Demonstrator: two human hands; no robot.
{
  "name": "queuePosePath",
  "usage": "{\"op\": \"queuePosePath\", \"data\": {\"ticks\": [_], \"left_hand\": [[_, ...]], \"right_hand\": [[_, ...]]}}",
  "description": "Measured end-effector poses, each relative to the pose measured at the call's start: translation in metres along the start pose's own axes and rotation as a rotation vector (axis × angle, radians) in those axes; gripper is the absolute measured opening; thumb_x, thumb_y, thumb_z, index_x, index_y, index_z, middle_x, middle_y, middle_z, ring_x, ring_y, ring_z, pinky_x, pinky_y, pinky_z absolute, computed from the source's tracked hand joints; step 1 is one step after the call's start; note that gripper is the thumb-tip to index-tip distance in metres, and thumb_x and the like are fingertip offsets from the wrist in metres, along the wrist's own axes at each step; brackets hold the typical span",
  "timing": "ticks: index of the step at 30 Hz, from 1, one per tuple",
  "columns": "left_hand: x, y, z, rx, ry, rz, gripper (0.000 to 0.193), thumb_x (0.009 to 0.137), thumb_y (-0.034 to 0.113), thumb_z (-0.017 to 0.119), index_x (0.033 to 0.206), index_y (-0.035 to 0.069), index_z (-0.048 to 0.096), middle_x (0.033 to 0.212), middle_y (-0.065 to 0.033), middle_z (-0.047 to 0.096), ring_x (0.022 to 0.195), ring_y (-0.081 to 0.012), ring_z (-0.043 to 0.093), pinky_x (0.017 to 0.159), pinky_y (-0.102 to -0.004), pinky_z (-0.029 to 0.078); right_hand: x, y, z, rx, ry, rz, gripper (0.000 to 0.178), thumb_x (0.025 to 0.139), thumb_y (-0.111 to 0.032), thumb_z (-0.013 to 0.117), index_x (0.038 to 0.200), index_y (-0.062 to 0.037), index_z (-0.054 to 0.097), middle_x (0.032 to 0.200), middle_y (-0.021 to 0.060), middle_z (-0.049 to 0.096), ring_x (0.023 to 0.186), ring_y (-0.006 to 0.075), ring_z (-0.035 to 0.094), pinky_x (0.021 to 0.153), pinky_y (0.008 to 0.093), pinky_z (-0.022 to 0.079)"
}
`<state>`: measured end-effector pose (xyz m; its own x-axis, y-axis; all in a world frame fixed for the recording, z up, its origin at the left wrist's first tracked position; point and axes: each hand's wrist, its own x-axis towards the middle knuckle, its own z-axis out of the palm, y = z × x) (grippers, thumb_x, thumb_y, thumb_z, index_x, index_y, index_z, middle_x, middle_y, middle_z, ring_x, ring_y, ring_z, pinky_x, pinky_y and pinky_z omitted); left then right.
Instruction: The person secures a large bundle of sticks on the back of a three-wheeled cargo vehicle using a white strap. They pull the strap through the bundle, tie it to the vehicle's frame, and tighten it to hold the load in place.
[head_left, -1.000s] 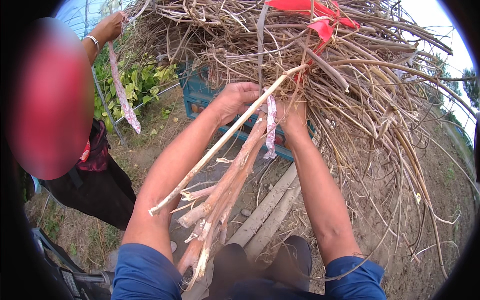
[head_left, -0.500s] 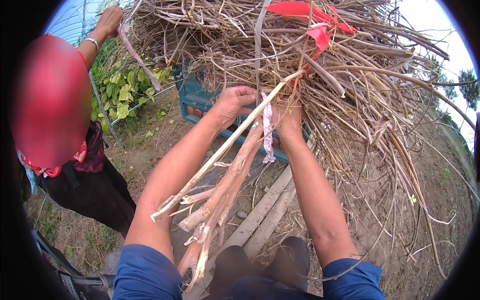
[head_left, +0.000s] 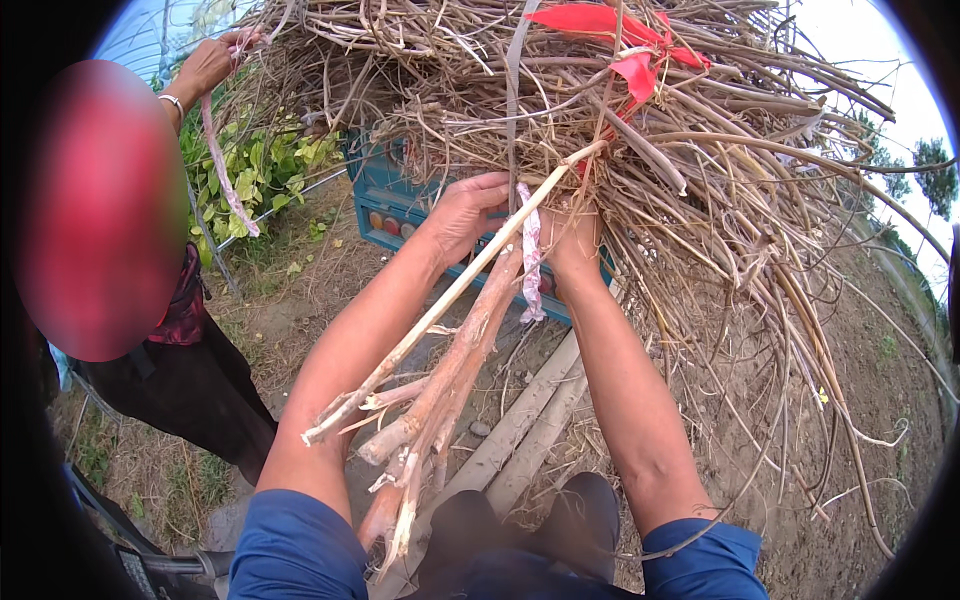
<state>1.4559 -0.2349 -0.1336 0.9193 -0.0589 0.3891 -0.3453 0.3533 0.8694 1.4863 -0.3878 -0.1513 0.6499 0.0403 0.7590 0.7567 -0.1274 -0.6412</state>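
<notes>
A large pile of dry brown stems point(head_left: 450, 75) rests on a blue vehicle bed. Down its middle runs a flat grey strap point(head_left: 514, 90), reaching my hands. My left hand point(head_left: 466, 215) has its fingers bent and closed at the strap's lower end. Close by on the right is my right hand point(head_left: 572, 240), its fingers hidden among the stems. Between the hands hangs a twisted pink-and-white cloth strip point(head_left: 531, 265). A pale peeled stick point(head_left: 450, 295) and thicker bare branches point(head_left: 455, 370) jut from the pile towards me, between my forearms.
Red fabric point(head_left: 635, 60) is caught on the pile. At the left, a person in a red head covering point(head_left: 100, 200) holds another pinkish cloth strip point(head_left: 220, 165) at the pile's side. The blue vehicle point(head_left: 385, 215) shows underneath. Two grey poles point(head_left: 520, 440) lie on the ground. Long stems droop at the right.
The other person's hand has lowered slightly and moved left, and their cloth strip has swung left. My hands stay in almost the same place.
</notes>
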Motion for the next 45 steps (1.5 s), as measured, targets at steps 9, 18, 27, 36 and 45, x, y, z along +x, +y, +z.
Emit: {"op": "queuePosePath", "data": {"ticks": [9,18,27,36,45], "left_hand": [[0.001,0.006,-0.008,0.109,-0.066,0.027,0.018,0.09,0.012,0.067,0.104,0.001,0.066,0.1,-0.0066,0.069,0.093,-0.0157,0.065,0.086,-0.0315,0.052],[0.004,0.015,0.002,0.473,0.028,0.087,0.021,0.083,0.011,0.075,0.097,-0.002,0.066,0.092,-0.0083,0.071,0.079,-0.0139,0.068,0.073,-0.0267,0.055],[0.014,-0.003,-0.001,0.428,0.175,0.13,0.017,0.083,0.016,0.075,0.082,0.005,0.063,0.077,-0.0027,0.064,0.069,-0.0114,0.062,0.066,-0.0254,0.051],[0.021,-0.012,0.022,0.472,0.258,0.092,0.01,0.09,0.015,0.064,0.092,0.005,0.067,0.08,-0.0022,0.066,0.067,-0.0104,0.059,0.066,-0.0267,0.048],[0.004,0.016,-0.009,0.072,-0.072,-0.01,0.017,0.09,0.013,0.066,0.101,-0.001,0.066,0.095,-0.011,0.07,0.088,-0.0189,0.068,0.086,-0.0328,0.053]], "right_hand": [[0.005,0.023,0.005,-0.066,0.03,-0.012,0.034,0.086,-0.036,0.066,0.098,-0.0058,0.074,0.087,0.0181,0.072,0.079,0.0348,0.07,0.068,0.0453,0.053],[0.007,0.03,-0.001,-0.184,0.018,0.039,0.032,0.082,-0.035,0.069,0.093,-0.0049,0.074,0.082,0.0189,0.071,0.074,0.0355,0.07,0.065,0.0455,0.054],[-0.001,-0.012,-0.004,0.028,-0.01,-0.024,0.029,0.082,-0.024,0.068,0.099,-0.0024,0.072,0.082,0.0186,0.071,0.074,0.0335,0.07,0.063,0.0411,0.053],[-0.001,0.004,-0.012,-0.185,0.01,-0.223,0.023,0.085,-0.01,0.061,0.104,0.0021,0.066,0.094,0.0222,0.068,0.087,0.0361,0.067,0.075,0.045,0.052],[-0.005,-0.006,-0.009,-0.016,-0.007,-0.097,0.021,0.085,-0.01,0.062,0.102,0.0009,0.068,0.09,0.0166,0.07,0.08,0.0281,0.068,0.07,0.0414,0.053]]}}
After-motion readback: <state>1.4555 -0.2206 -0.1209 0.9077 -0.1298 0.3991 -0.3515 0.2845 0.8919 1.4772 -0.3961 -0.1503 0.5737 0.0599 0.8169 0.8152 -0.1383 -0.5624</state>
